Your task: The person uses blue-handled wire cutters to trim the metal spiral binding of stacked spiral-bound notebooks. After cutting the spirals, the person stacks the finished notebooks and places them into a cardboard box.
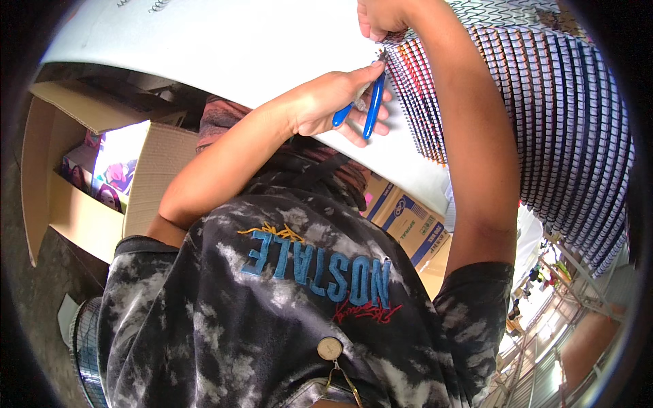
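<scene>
My left hand [333, 102] holds blue-handled cutting pliers [376, 102], palm turned up and the handles spread between thumb and fingers. The jaws point away from me, toward the end of a large stack of spiral-bound edges [558, 102], with dark coils in many close rows. Just beyond the jaws, at the top edge of the view, is my right hand [384, 19]. Its fingers are curled beside the near corner of the coils; what they grip, if anything, is hidden. Under both hands is a white tabletop [231, 47].
An open cardboard box [88, 217] with colourful printed items stands at the left, below table level. More cardboard boxes [408, 224] are under the table at the right. Loose wire coils [160, 5] lie at the table's far left. A chair edge [88, 347] shows at the lower left.
</scene>
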Demonstrator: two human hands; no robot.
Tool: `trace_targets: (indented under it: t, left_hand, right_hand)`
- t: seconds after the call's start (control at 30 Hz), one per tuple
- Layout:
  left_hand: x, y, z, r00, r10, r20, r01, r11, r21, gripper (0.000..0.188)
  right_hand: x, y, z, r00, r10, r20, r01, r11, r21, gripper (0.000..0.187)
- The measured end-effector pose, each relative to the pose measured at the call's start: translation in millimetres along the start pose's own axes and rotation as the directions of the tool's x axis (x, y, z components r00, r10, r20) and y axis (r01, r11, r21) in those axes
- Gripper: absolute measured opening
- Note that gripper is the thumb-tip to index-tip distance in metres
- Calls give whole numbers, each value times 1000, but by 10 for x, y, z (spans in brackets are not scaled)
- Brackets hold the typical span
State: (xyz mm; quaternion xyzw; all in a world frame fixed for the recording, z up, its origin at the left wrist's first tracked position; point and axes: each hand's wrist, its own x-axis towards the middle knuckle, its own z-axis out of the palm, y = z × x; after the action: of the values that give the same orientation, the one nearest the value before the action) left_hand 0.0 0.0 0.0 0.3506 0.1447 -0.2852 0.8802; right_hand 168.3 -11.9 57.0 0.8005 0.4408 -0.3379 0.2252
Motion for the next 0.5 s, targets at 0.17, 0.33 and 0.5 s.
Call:
trace_targets:
  t: [0.17,0.33,0.5]
  left_hand:
    - [82,153,-124,997,-23,71,29,997,-78,45]
    - [24,110,-123,998,28,63,-19,989,-146,44]
    - [50,18,-89,996,83,25,-80,989,-123,44]
  right_hand:
    - [-13,26,-99,999,41,-34,-43,998,-51,14]
    - [38,56,-49,1000,4,-8,-4,1000,14,14]
    - [-14,15,-69,1000,13,-22,-13,1000,-7,15]
